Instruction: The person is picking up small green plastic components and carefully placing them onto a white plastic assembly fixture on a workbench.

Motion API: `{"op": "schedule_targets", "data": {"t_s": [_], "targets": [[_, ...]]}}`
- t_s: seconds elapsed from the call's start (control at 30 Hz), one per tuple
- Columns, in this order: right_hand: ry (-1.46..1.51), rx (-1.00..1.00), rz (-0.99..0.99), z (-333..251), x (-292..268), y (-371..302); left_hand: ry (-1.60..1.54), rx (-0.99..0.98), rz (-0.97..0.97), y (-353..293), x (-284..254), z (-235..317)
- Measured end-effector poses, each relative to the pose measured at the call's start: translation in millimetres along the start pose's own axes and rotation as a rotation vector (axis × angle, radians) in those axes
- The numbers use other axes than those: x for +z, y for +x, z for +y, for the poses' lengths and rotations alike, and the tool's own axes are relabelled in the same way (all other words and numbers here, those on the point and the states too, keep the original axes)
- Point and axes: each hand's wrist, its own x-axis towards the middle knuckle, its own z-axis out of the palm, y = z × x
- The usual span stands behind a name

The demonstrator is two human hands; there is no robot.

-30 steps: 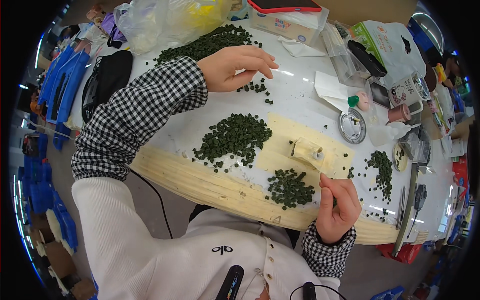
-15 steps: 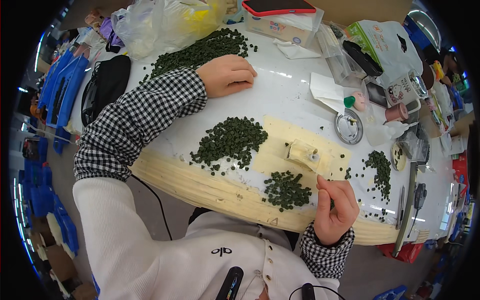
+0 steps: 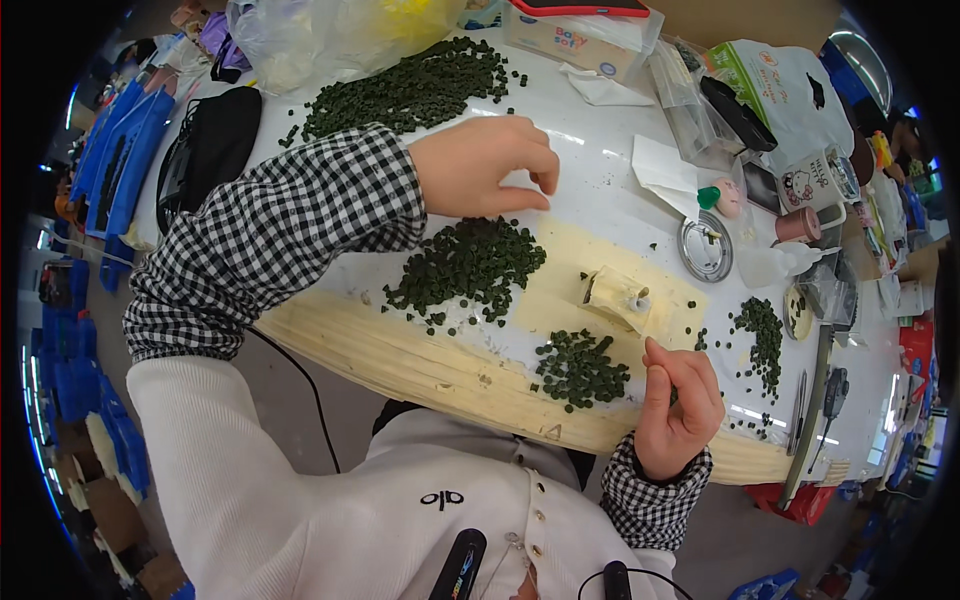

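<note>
My left hand (image 3: 488, 168) hovers over the white table, its thumb spread from the fingers and nothing between them. Just on its near side lies a pile of small dark green pieces (image 3: 465, 268). Thumb and forefinger are pinched together on my right hand (image 3: 682, 412); whatever they hold, if anything, is too small to make out. Beside that hand sits a smaller heap of green pieces (image 3: 582, 370). Close beyond its fingertips, a cream-coloured block (image 3: 612, 296) with a short peg on top rests on a pale yellow sheet (image 3: 560, 255).
The largest green pile (image 3: 410, 88) spreads at the back left, before a clear plastic bag (image 3: 330, 40). On the right are another green pile (image 3: 760, 335), a round metal lid (image 3: 704, 247), a squeeze bottle (image 3: 770, 264) and tweezers (image 3: 798, 410). A black pouch (image 3: 212, 150) lies left.
My left hand has come away from the large far pile, nearer and to the right, and its thumb has opened from the fingers. My right hand keeps its pinch. The view has shifted slightly.
</note>
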Motion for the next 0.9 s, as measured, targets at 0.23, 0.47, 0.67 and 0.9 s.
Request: {"op": "schedule_targets", "data": {"t_s": [0.23, 0.47, 0.67, 0.9], "targets": [[0.001, 0.009, 0.003, 0, 0, 0, -0.26, -0.175, -0.207, 19, 33, 44], [0.008, -0.009, 0.003, -1, 0, 0, -0.256, -0.263, -0.138, 28, 54, 39], [0.027, -0.006, 0.025, 2, 0, -2, -0.276, -0.29, -0.166, 17, 23, 41], [0.023, -0.036, -0.001, 1, 0, -1, -0.189, -0.232, 0.096, -26, 20, 45]]}}
